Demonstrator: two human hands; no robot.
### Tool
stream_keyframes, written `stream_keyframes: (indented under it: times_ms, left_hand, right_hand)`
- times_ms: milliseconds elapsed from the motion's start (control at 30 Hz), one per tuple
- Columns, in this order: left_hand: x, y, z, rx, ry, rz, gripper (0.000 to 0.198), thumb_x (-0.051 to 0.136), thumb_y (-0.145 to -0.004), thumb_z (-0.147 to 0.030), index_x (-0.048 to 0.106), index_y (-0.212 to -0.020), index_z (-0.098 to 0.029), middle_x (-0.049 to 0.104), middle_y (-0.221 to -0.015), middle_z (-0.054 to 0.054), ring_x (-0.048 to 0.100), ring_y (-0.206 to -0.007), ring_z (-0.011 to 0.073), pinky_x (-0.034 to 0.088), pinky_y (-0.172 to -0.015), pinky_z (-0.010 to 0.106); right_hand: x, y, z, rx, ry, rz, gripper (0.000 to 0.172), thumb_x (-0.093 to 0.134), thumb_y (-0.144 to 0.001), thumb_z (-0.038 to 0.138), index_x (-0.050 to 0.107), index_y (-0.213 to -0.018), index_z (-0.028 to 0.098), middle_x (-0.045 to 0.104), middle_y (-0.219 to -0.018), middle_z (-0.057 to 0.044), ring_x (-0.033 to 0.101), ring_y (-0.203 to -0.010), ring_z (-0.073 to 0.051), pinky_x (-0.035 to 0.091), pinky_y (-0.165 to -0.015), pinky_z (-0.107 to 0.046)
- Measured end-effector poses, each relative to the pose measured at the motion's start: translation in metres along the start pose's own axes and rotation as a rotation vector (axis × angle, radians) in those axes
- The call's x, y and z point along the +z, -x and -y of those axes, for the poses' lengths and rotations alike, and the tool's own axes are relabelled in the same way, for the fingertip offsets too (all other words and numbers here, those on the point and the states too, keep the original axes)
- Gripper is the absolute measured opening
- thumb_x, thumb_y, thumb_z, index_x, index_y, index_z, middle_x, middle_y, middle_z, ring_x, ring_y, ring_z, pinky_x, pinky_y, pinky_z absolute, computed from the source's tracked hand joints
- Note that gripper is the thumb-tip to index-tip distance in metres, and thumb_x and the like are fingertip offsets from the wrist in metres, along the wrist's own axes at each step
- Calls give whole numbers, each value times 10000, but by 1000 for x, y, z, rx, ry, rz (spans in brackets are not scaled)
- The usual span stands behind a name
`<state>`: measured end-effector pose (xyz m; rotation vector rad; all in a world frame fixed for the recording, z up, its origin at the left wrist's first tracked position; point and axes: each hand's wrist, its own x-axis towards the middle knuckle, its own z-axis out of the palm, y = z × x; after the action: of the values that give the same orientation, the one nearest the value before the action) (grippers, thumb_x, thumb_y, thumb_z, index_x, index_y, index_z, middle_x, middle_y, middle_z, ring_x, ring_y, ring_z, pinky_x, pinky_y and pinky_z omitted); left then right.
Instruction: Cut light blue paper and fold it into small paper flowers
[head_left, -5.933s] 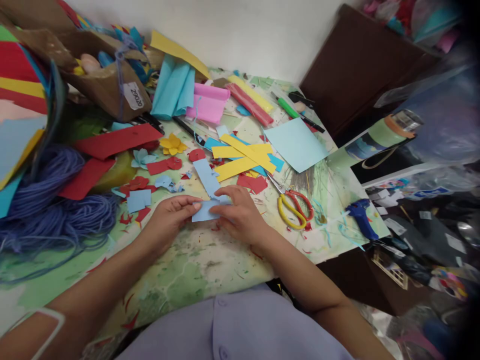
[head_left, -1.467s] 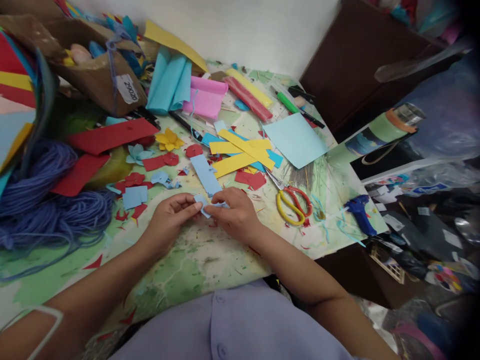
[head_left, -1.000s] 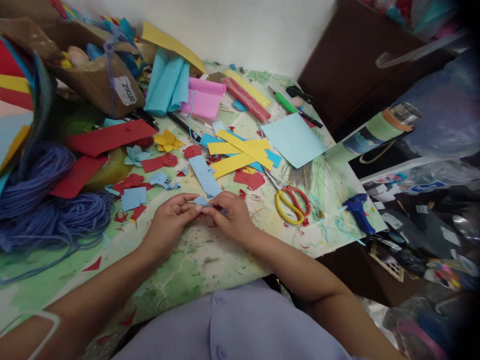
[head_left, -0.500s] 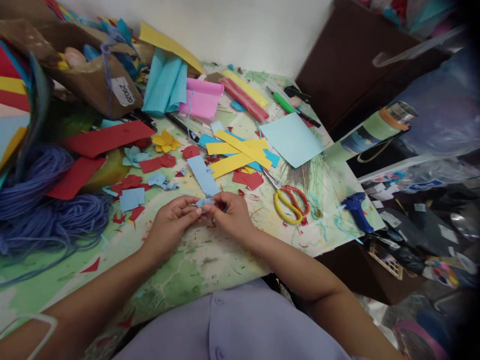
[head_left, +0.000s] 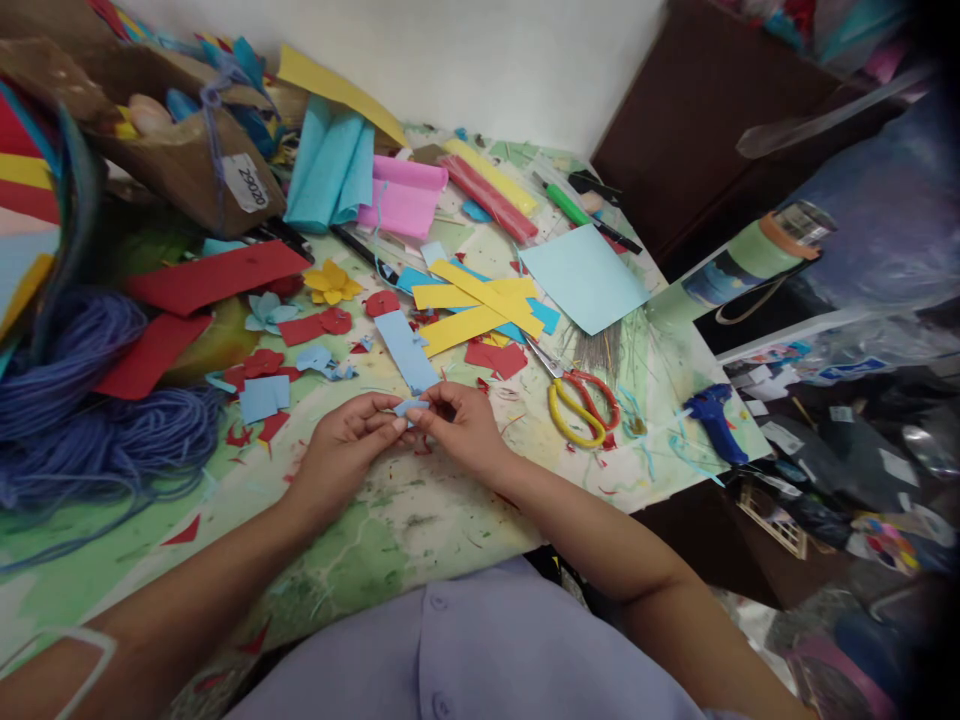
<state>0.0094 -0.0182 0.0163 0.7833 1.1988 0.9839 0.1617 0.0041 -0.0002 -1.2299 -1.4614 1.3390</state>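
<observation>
Closer together now than in the earliest view, the left hand [head_left: 345,450] and right hand [head_left: 459,428] pinch a small piece of light blue paper [head_left: 411,406] between their fingertips, its ends showing just past the fingers. Held just above the patterned surface [head_left: 390,535], the piece sits right beside the lower end of a long blue paper strip [head_left: 403,350], which lies flat. Yellow paper strips [head_left: 480,310] cross farther up, and yellow-and-red scissors [head_left: 574,410] lie to the right.
</observation>
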Motion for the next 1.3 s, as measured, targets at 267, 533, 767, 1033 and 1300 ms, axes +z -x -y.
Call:
stream_keyframes:
  times_ms: [267, 533, 767, 1033, 1300]
  left_hand:
    - [3, 2, -1, 41, -88, 45, 292, 755, -638, -244, 611, -889, -201, 710, -680, 6, 682, -651, 168, 535, -655, 275]
    - [1, 2, 1, 41, -106, 39, 293, 761, -653, -256, 612, -899, -197, 707, -673, -7, 670, -649, 146, 511, -641, 242]
    - [-1, 1, 3, 26, -94, 47, 296, 761, -656, -248, 599, -899, -203, 705, -650, -14, 677, -636, 155, 524, -655, 260]
    - [-1, 2, 1, 68, -189, 55, 330, 731, -682, -260, 576, -967, -201, 680, -649, -28, 659, -636, 143, 497, -622, 242]
    - [1, 0, 1, 46, -104, 84, 384, 719, -680, -229, 561, -1029, -200, 690, -725, -21, 678, -705, 149, 531, -701, 274]
  right_hand:
    - [0, 0, 1, 94, -141, 57, 340, 679, -704, 486, 540, -702, 176, 546, -550, 41, 524, -462, -90, 413, -451, -205]
    - [0, 1, -3, 54, -152, 55, 338, 648, -739, 490, 532, -692, 176, 542, -546, 41, 526, -457, -87, 416, -452, -204]
    - [0, 1, 0, 84, -113, 30, 348, 665, -716, 496, 542, -679, 171, 539, -558, 38, 525, -481, -86, 437, -471, -210]
    - [1, 2, -4, 50, -146, 40, 333, 647, -746, 487, 548, -698, 173, 541, -547, 41, 526, -460, -88, 427, -453, -207]
    - [-2, 0, -3, 14, -138, 19, 293, 645, -757, 445, 551, -695, 175, 540, -541, 41, 513, -459, -89, 413, -457, -206]
